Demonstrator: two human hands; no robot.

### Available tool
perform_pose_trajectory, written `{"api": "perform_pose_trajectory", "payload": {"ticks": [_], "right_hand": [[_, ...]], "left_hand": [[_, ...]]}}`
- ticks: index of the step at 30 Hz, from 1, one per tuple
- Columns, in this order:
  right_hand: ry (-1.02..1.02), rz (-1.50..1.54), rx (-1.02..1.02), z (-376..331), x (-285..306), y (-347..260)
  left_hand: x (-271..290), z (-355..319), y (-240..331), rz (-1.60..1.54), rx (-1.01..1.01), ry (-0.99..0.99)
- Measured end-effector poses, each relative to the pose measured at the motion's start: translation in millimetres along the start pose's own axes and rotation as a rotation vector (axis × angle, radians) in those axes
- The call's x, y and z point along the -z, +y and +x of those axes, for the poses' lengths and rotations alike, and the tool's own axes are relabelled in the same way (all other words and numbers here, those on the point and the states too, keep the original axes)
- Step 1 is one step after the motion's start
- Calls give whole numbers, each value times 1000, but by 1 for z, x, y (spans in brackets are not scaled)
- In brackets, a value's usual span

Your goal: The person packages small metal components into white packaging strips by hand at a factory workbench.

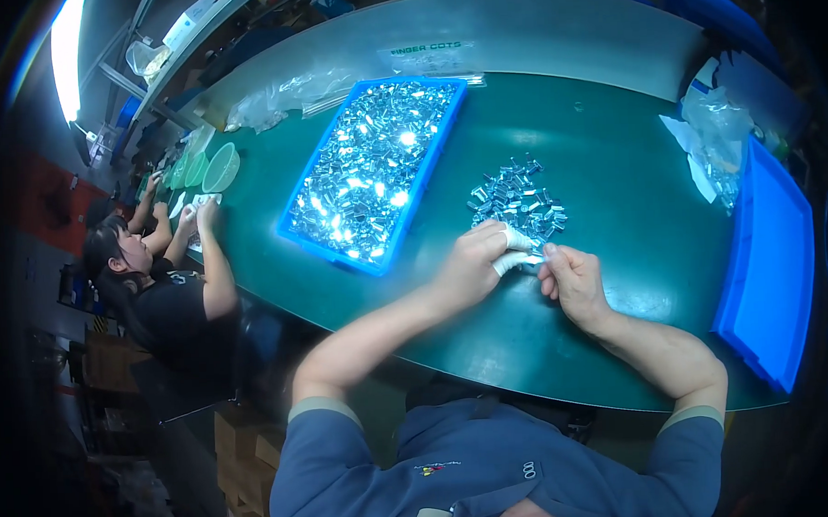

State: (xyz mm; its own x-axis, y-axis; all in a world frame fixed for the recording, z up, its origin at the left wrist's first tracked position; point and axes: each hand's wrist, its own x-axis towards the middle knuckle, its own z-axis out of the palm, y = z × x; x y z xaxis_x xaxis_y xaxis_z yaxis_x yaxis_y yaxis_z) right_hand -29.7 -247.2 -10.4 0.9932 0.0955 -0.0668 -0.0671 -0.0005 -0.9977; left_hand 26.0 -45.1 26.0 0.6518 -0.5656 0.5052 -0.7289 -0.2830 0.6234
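Both my hands meeting over one small metal piece, at the near edge of the loose pile.

My left hand (469,267) is curling in from the left, its white-covered fingertips (514,253) pinching toward my right hand (572,278) — thumb and forefinger there are closing on a small shiny part (534,254) between the two hands, too small to tell its long axis or which hand truly has it. The pile of metal pieces (519,200) is lying just beyond my fingers, away from me, touching-close to the left knuckles. The blue tray (294,217) full of the same parts is sitting further left — nearer my left hand. An empty blue tray (768,273) is lying well apart on my right.
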Motion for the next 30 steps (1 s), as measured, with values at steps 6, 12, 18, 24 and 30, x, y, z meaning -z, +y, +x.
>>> {"api": "perform_pose_trajectory", "payload": {"ticks": [6,12,18,24,30], "right_hand": [[87,107,25,3,-1,2],[33,85,21,-1,-1,2],[22,18,45,3,-4,0],[-27,43,25,0,0,0],[-60,42,57,-1,1,-6]], "left_hand": [[54,12,-28,232,30,85],[164,58,-135,568,248,318],[120,91,-125,691,120,58],[-2,128,-84,458,-83,-304],[-19,138,-88,482,-62,-420]]}}
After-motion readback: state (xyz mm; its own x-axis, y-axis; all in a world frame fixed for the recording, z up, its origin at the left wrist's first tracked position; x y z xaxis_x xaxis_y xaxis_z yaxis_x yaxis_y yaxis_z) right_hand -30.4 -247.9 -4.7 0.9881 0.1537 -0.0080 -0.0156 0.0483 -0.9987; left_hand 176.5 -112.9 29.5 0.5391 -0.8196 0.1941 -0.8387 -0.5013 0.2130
